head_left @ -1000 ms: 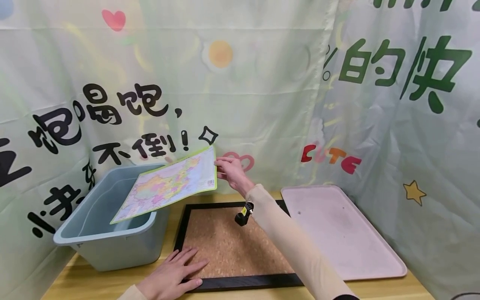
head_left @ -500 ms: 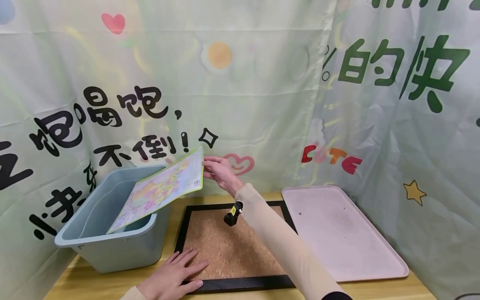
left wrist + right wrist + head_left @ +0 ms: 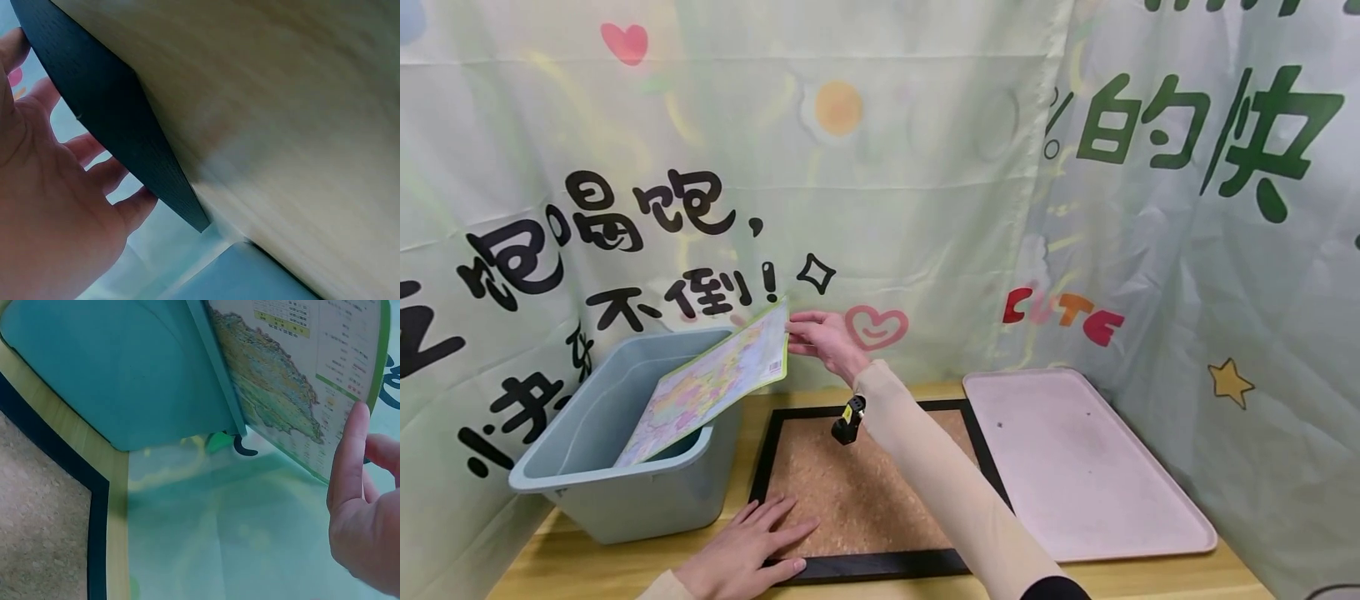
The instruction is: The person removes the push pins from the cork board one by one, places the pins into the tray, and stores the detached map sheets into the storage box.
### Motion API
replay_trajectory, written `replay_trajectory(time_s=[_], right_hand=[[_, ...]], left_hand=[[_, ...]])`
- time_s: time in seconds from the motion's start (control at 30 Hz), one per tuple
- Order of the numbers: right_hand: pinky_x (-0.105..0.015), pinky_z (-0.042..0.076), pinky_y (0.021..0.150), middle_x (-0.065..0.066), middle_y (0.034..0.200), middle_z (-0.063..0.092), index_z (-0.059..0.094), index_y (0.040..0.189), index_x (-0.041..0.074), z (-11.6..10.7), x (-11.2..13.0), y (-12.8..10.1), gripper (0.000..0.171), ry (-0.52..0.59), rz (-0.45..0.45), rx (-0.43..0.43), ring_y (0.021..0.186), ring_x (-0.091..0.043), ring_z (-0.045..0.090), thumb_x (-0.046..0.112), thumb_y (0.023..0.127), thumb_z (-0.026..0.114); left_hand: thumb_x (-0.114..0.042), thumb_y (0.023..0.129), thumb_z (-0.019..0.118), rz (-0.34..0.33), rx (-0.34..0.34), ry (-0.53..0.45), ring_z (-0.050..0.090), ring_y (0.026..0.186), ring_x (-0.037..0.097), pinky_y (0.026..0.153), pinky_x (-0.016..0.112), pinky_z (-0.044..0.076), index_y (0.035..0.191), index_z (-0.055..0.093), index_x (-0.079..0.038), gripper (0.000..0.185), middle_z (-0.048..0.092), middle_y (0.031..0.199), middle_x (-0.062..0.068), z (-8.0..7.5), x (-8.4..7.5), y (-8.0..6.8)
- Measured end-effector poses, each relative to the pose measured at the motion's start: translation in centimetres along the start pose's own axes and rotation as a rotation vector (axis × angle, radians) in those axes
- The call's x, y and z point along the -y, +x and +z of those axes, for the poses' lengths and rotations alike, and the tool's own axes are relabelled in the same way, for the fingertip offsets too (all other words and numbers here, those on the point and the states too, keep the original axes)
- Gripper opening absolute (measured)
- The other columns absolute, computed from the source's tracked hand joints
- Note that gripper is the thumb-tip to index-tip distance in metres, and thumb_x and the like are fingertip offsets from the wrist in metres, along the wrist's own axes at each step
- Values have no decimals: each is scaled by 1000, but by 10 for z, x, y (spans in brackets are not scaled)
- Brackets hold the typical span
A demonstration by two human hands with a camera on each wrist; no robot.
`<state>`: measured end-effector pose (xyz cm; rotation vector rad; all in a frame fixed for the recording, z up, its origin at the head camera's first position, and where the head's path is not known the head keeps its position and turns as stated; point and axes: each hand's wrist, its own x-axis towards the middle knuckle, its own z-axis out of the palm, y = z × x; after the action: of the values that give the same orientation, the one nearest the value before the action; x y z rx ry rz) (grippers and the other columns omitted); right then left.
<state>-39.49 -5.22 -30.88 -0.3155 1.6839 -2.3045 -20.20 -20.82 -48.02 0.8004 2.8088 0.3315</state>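
A thin map sheet (image 3: 711,383) with a yellow-green edge slants down into the blue-grey plastic bin (image 3: 640,500). My right hand (image 3: 829,340) pinches its upper right edge, and in the right wrist view the thumb lies against the printed underside of the map (image 3: 281,381). On the table lies a cork board (image 3: 857,492) with a black frame. My left hand (image 3: 745,546) rests with spread fingers on the board's near left corner. In the left wrist view, the left hand (image 3: 56,181) has its fingertips on the black frame (image 3: 106,100).
A pale pink tray (image 3: 1090,467) lies to the right of the cork board, with small dark specks on it. The wooden table (image 3: 580,567) runs beneath everything. A printed cloth curtain (image 3: 925,208) hangs behind and at both sides.
My right hand has moved left with the map, whose lower end has sunk into the bin. The map tilts more steeply now. My left hand has stayed on the board's corner.
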Motion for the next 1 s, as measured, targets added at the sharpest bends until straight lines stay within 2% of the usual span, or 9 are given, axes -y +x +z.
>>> replay_trajectory(time_s=[0.27,0.43,0.6,0.77,0.9,1.0], right_hand=[[-23,58,61,-11,82,69,62,120,-9,5,-3,-2,31,4,13,19,65,-14,68,-5,89,67],[-24,58,63,-9,83,68,63,120,-9,1,-4,-5,30,-53,14,26,69,-15,68,-3,90,66],[-27,59,67,-10,88,68,67,112,-3,-10,-7,-9,20,-154,7,43,73,-15,68,3,92,66],[-35,60,74,-8,85,68,66,113,-5,-22,-16,-12,22,-262,9,53,75,-16,67,7,94,64],[-43,59,79,-5,83,67,69,108,-2,-27,-26,-17,17,-380,-34,55,74,-15,66,8,95,64],[-41,60,73,-6,84,68,72,102,2,-28,-33,-23,13,-516,-90,66,71,-13,65,9,95,63]], left_hand=[[-68,97,35,24,-14,2,32,143,42,106,69,26,146,39,-49,53,36,157,11,0,0,-2],[-67,97,35,21,-14,-8,32,143,42,106,70,25,145,39,-49,52,36,157,11,0,2,-2],[-69,96,34,16,-3,-8,33,143,42,106,70,25,145,39,-50,53,36,157,11,0,4,0],[-70,95,34,27,-7,13,38,139,41,103,70,31,144,42,-49,54,41,154,10,-1,4,5],[-68,95,39,50,-52,58,48,131,39,96,67,39,139,52,-42,52,51,143,9,-6,0,11],[-62,96,46,81,-118,89,55,120,32,89,60,47,130,61,-35,46,59,130,5,-11,-2,16]])
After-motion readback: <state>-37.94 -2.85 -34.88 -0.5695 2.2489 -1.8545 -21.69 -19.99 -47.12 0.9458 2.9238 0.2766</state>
